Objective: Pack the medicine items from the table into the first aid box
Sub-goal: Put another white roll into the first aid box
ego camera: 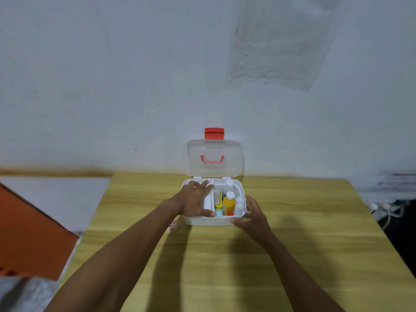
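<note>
Left grip [194, 200] hiding box [209, 221] tray

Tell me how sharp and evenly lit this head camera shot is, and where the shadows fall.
Head view: soft overall, edges smeared and bent by the wide lens. Lighting is dim and flat, no glare. Both arms cast dark shadows on the table, falling toward the camera. The first aid box and its contents are slightly blurred.

light: dim, even, cool indoor | shadows: soft dark arm shadows on the table [292, 221], falling toward the viewer from below the fingers [253, 204] | glare: weak sheen on the open lid [215, 149] beyond the fingers | focus: whole frame slightly soft, edges smeared | distortion: wide-angle, table edges splay outward
</note>
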